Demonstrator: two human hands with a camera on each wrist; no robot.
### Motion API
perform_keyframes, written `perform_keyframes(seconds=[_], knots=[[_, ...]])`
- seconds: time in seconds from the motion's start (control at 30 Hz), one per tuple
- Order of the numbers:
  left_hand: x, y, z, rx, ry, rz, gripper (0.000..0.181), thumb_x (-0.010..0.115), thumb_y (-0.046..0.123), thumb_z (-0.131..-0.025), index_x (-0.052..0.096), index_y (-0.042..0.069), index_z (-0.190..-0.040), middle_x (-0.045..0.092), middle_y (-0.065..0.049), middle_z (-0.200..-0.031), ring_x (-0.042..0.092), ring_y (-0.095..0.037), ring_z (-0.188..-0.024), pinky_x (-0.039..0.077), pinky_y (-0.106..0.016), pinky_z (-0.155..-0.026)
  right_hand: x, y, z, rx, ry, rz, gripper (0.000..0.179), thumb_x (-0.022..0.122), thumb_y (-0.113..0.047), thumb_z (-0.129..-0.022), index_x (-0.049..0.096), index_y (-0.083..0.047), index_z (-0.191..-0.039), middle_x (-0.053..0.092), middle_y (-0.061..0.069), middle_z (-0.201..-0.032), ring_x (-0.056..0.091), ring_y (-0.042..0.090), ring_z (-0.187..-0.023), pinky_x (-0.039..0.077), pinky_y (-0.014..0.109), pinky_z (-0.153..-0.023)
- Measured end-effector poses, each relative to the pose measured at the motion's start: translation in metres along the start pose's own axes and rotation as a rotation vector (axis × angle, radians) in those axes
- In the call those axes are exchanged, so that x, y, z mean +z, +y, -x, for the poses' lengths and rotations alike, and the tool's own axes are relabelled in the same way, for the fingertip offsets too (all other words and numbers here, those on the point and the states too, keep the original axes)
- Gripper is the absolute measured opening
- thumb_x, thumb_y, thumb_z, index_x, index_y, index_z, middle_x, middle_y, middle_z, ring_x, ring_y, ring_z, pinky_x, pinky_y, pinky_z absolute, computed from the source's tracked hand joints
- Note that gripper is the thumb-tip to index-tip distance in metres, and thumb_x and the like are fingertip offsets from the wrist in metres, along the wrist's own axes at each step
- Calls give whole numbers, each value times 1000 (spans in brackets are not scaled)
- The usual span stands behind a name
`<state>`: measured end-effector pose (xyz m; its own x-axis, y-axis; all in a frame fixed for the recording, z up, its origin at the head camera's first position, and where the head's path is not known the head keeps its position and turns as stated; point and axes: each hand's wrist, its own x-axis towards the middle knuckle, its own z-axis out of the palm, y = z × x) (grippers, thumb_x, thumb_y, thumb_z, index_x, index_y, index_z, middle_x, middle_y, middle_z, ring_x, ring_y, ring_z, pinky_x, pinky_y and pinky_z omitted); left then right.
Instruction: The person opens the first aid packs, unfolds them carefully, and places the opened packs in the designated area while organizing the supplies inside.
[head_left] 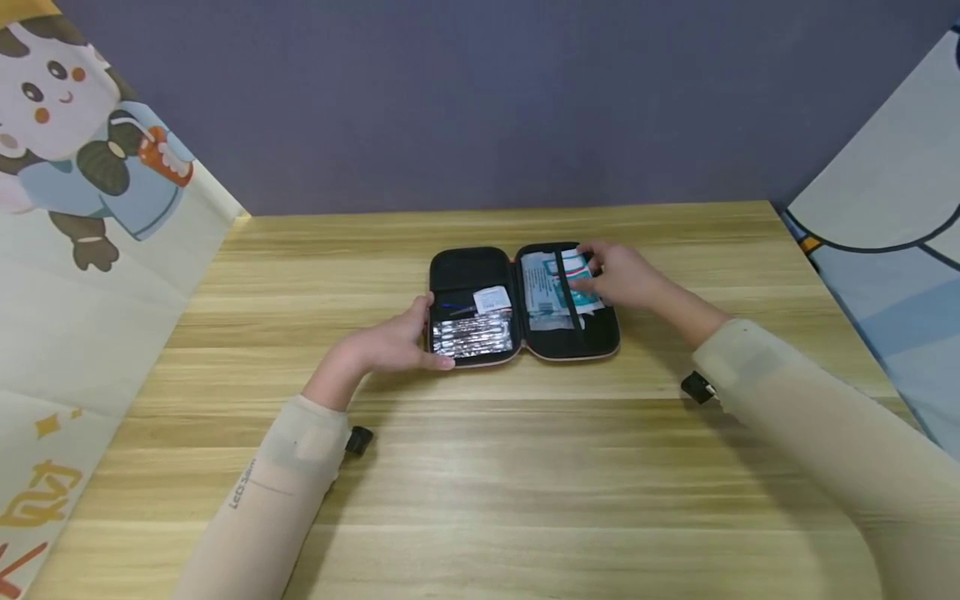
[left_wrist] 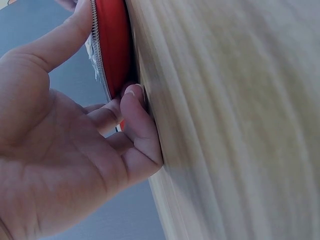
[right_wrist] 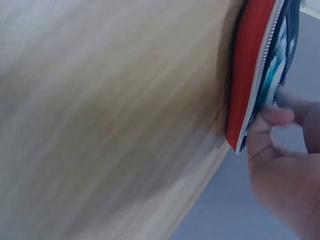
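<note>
A zip-up case (head_left: 468,268) with black lining lies unfolded on the table; its outside (left_wrist: 112,45) is red. My left hand (head_left: 397,342) grips the case's left half, thumb at the front corner and fingers curled against its side. In the right half, plastic-wrapped packets (head_left: 540,279) sit beneath a black elastic strap (head_left: 567,292). My right hand (head_left: 622,275) pinches the white-and-teal packet (head_left: 574,265) at its right edge; the fingertips are partly hidden. The left half holds silvery foil strips (head_left: 472,336), a small white packet (head_left: 492,299) and a thin blue item.
The wooden table (head_left: 510,467) runs back to a dark grey-blue panel (head_left: 480,108). Cartoon-printed sheets (head_left: 75,308) flank it on both sides. A small black device (head_left: 359,440) is at the left cuff, another (head_left: 698,387) at the right cuff.
</note>
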<state>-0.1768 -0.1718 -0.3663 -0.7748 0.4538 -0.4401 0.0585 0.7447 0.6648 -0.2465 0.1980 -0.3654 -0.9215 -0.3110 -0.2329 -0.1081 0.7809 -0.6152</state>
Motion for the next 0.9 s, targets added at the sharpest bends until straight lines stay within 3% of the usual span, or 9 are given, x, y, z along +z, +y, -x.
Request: perform_keyframes(seconds=[0.07,0.2,0.3,0.43,0.7,0.9], knots=[[0,0,0,1,2,-4,127,83,38,-92,-11,1,-168,19,-32,-174,18,-44,-164,14,-56,-135,1,0,0,21,1,-62,62,60,-23,-109,37,3,-160,67,15,-98,60,20,-63,50,36,-69],[0,-1,0,4,2,-7,127,83,39,-92,-11,1,-168,17,-31,-174,17,-44,-165,14,-56,-135,4,-1,0,92,2,-225,47,55,-17,-110,47,9,-148,62,7,-72,58,17,-61,53,33,-67],[0,-2,-1,4,-1,-7,127,83,39,-92,-11,2,-168,15,-31,-175,15,-43,-165,13,-56,-136,9,-7,-1,152,12,-345,40,59,-15,-108,50,10,-138,60,4,-74,57,14,-61,55,30,-62],[-1,-2,0,2,-9,-6,127,82,40,-93,-13,2,-168,12,-31,-175,14,-43,-165,13,-55,-136,16,-16,-2,184,50,-451,39,60,-12,-107,51,10,-137,61,5,-78,59,10,-60,59,25,-60],[0,0,-1,-1,-12,-3,128,83,40,-93,-13,2,-168,18,-32,-174,17,-44,-165,14,-56,-135,19,-17,-2,164,113,-387,34,60,-11,-107,61,9,-134,62,3,-73,58,8,-55,56,23,-54],[0,-1,-1,-9,-5,-15,128,83,40,-92,-12,2,-168,17,-32,-174,16,-43,-165,14,-55,-136,19,-13,-3,143,138,-330,40,64,-12,-106,62,6,-141,66,2,-72,59,10,-54,55,25,-55]])
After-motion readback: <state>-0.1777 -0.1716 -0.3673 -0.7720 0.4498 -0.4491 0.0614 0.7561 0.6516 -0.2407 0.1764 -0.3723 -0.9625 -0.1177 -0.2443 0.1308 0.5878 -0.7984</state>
